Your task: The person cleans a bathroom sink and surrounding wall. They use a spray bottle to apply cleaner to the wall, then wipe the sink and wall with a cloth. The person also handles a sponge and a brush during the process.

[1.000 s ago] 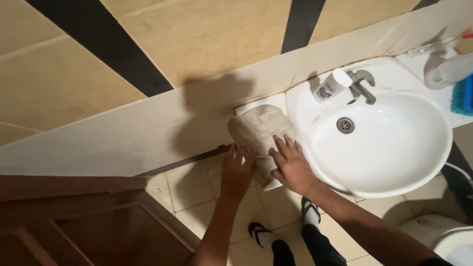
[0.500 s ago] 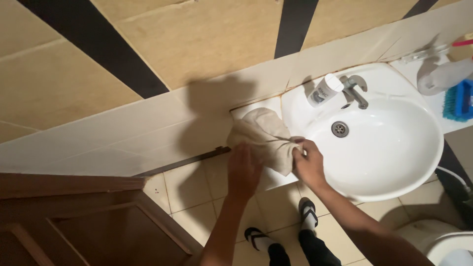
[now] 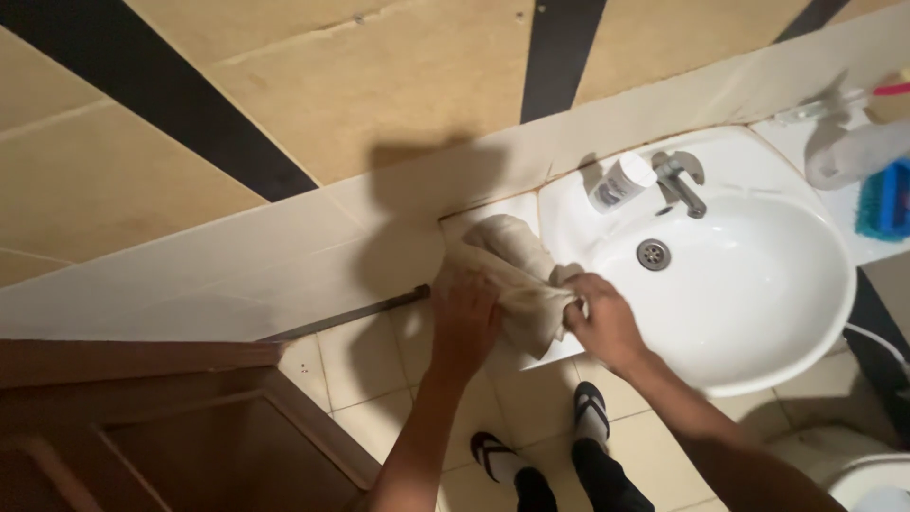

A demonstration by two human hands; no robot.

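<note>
Your left hand [image 3: 466,308] lies flat, fingers spread, pressing down on a crumpled beige cloth [image 3: 517,275] that sits near the middle of the frame, on the white tiled ledge [image 3: 313,275] just left of the sink. Your right hand [image 3: 602,318] is closed around the cloth's right end, gripping a bunched fold of it at the rim of the white washbasin [image 3: 758,284]. The cloth runs from the ledge corner down toward both hands, and part of it hangs over the ledge's front edge. In the basin, the round metal drain [image 3: 653,253] shows to the right of your right hand, and a chrome tap [image 3: 681,180] stands at the basin's back edge with a small white bottle [image 3: 621,182] just beside it on the left. At the far right edge of the frame sits a blue scrubbing brush [image 3: 886,199]. Below your hands, your feet in dark sandals [image 3: 590,408] stand on the beige floor tiles [image 3: 360,365], and a brown wooden door [image 3: 142,427] fills the lower left.
</note>
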